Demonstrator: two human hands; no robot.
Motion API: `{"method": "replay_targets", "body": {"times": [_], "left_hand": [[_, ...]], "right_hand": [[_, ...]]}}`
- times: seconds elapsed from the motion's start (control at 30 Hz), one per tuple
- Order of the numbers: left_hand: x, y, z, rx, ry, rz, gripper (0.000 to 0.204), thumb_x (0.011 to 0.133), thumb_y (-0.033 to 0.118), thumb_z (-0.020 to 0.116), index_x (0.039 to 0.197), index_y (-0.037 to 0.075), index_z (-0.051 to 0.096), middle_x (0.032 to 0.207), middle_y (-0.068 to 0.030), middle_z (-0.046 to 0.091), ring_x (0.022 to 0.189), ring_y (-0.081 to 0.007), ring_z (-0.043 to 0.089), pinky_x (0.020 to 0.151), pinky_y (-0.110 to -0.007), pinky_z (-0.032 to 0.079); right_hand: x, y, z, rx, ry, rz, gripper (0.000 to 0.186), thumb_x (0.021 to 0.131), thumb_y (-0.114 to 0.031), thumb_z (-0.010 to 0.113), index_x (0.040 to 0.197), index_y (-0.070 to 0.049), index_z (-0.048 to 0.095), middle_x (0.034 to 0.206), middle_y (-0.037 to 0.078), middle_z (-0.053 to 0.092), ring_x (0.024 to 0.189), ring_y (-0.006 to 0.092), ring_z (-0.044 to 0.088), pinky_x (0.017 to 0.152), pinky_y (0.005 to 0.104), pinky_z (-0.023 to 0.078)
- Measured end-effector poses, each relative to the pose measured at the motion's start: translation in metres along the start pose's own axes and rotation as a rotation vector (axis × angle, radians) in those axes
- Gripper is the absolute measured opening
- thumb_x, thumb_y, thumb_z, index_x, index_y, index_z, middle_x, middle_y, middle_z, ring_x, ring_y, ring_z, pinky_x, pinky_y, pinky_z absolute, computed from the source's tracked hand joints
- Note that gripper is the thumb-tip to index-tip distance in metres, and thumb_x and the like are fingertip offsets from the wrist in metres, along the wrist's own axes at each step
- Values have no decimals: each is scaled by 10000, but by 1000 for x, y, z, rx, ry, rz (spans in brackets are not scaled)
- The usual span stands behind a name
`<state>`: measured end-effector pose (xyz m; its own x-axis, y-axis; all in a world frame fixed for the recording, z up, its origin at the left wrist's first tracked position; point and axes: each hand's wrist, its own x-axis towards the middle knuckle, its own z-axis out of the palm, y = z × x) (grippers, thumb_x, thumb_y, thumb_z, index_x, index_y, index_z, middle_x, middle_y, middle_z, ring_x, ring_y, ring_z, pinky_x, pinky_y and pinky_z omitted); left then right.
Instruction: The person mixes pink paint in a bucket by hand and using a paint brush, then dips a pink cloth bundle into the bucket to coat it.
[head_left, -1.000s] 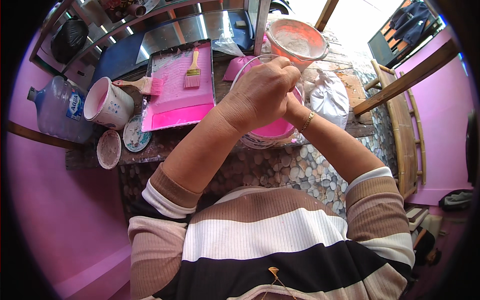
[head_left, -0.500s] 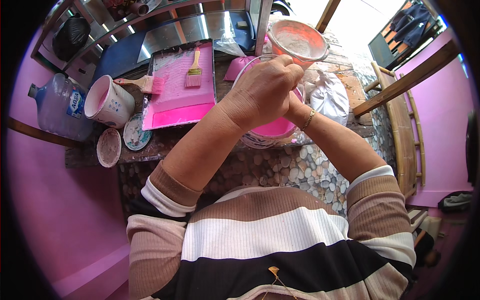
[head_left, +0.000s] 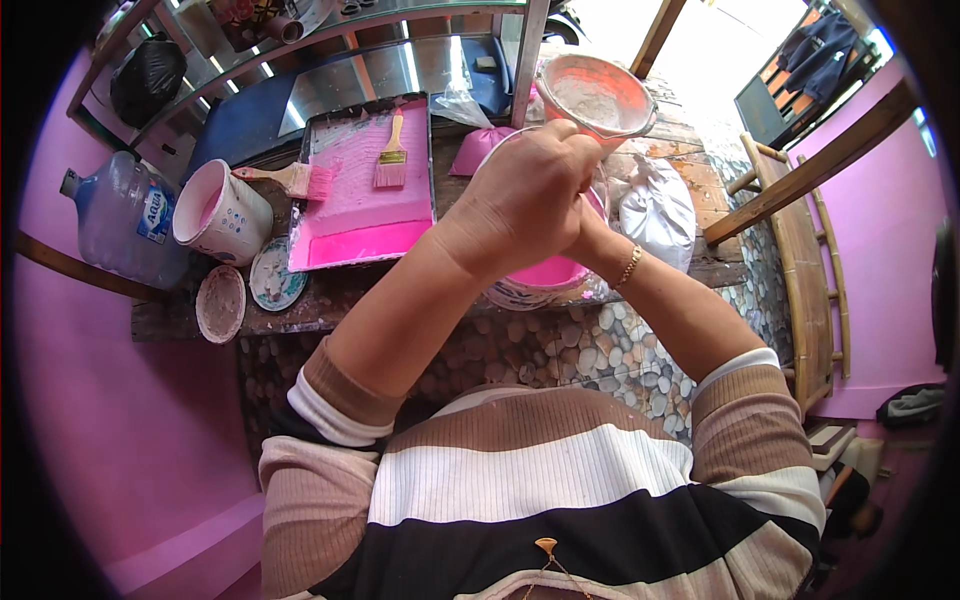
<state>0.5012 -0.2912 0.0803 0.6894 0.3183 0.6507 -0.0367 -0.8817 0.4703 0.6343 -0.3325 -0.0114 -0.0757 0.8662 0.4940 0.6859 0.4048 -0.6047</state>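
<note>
Over a bucket [head_left: 525, 296] of pink paint, both my hands are closed together, one above the other. My left hand [head_left: 525, 195] is a fist on top, its back toward me. My right hand [head_left: 592, 228] is lower and partly covered by the left. Whatever they grip is hidden behind the fingers and cannot be made out. The bucket's thin handle arcs up behind my left hand. To the left lies a paint tray [head_left: 366, 245] with bright pink paint in its well. A flat paintbrush [head_left: 392, 160] rests on its slope, and a second brush [head_left: 297, 181] lies across its left edge.
Beyond my hands stands an orange-red bucket [head_left: 632, 122] with pale residue. A white bag [head_left: 657, 215] sits right of the paint bucket, and a pink bag [head_left: 482, 150] behind it. Leftward are a white tub [head_left: 235, 228], two lids [head_left: 277, 275], and a large water bottle [head_left: 125, 225].
My right wrist has moved slightly down and to the right. Both hands stay closed together over the paint bucket. The whole view has shifted a little, with the tabletop things appearing lower.
</note>
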Motion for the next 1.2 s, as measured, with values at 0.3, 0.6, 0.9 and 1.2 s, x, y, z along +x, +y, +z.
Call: {"method": "replay_targets", "body": {"times": [0.3, 0.6, 0.9, 1.2], "left_hand": [[-16, -30, -2, -206, 80, -645, 81, 763, 5, 614, 833, 5, 574, 758, -109, 599, 741, -182, 613, 641, -322, 479], [-60, -54, -3, -1498, 435, -1097, 108, 898, 43, 509, 981, -25, 516, 812, -94, 591, 683, -159, 601, 536, -227, 513], [-79, -40, -14, -2004, 366, -1036, 158, 942, 112, 470, 1028, -18, 499, 807, -98, 586, 632, -156, 581, 446, -213, 457], [-129, -15, -75, -1031, 702, -572, 292, 849, 86, 662, 1054, 67, 455, 897, -64, 576, 627, -127, 601, 466, -249, 481]], "right_hand": [[27, 4, -51, 158, -732, 475, 330, 830, -176, 685, 1104, -25, 578, 893, 40, 626, 794, 98, 578, 660, 245, 473], [60, -41, -115, 836, -327, 684, 366, 922, -226, 571, 1187, 27, 567, 910, 95, 665, 657, 104, 585, 599, 234, 498], [76, -49, -101, 898, -209, 593, 212, 918, -201, 572, 973, -6, 634, 824, 49, 628, 616, 80, 552, 552, 199, 467], [131, -131, -42, 871, -150, 520, 161, 892, -92, 598, 990, 32, 628, 790, 53, 639, 580, 88, 575, 520, 193, 492]]}}
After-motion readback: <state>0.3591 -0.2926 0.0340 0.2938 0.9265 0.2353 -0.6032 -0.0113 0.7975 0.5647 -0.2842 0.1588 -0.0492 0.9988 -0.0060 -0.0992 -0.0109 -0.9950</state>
